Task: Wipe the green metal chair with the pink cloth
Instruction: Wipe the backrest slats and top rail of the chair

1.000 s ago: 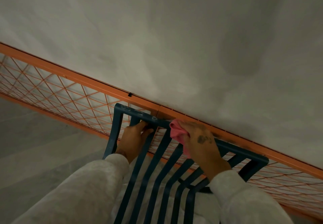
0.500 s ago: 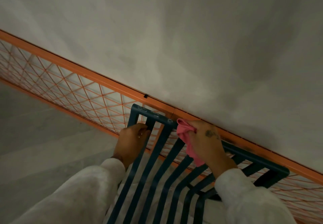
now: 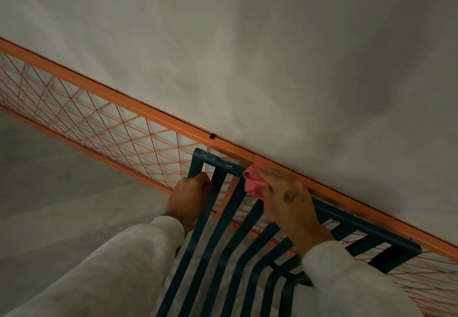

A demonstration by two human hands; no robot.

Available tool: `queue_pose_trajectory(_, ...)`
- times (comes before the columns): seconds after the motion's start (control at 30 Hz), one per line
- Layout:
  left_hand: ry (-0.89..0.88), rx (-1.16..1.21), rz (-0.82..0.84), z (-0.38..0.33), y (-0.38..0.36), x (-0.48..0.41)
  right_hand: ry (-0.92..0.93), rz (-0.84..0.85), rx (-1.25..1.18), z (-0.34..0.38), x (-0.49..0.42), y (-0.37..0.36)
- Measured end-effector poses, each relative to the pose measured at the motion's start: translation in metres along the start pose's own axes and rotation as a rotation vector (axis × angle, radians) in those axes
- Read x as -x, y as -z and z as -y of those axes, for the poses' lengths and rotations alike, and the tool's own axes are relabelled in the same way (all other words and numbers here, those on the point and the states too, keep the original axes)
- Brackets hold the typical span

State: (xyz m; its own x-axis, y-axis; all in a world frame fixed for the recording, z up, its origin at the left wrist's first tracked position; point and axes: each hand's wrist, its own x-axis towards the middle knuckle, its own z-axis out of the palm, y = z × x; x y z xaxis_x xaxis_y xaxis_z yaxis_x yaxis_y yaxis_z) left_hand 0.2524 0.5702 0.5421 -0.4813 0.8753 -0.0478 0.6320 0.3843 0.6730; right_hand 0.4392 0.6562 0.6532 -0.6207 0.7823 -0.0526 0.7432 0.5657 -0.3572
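The dark green metal chair shows its slatted back from above, its top rail running from upper left to lower right. My left hand grips the leftmost slat just under the rail's left corner. My right hand presses the crumpled pink cloth onto the top rail, left of the rail's middle. Part of the cloth hangs down under my palm. Both wrists are in pale sleeves.
An orange metal mesh fence with a thick top bar runs diagonally right behind the chair back. A pale grey wall rises behind it. Grey floor lies at the left.
My right hand has slid the pink cloth a little leftward along the top rail. My left hand keeps its grip near the left corner. The view has shifted.
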Motion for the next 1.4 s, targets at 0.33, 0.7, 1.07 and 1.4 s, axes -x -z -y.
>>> queue_pose_trajectory(0.33,-0.076,0.068,0.036,-0.007,0.004,-0.005,-0.058,0.047,-0.036,0.025,-0.02,-0.015)
queue_pose_trajectory(0.7,-0.102,0.066,0.076,-0.004,0.009,-0.011,-0.138,0.119,-0.061,0.002,-0.031,0.013)
queue_pose_trajectory(1.07,-0.053,0.105,0.076,-0.006,0.018,-0.006,-0.042,0.014,-0.134,-0.007,-0.008,-0.004)
queue_pose_trajectory(1.4,0.084,0.228,-0.092,0.008,0.04,-0.011,-0.113,0.083,-0.137,0.036,-0.041,-0.014)
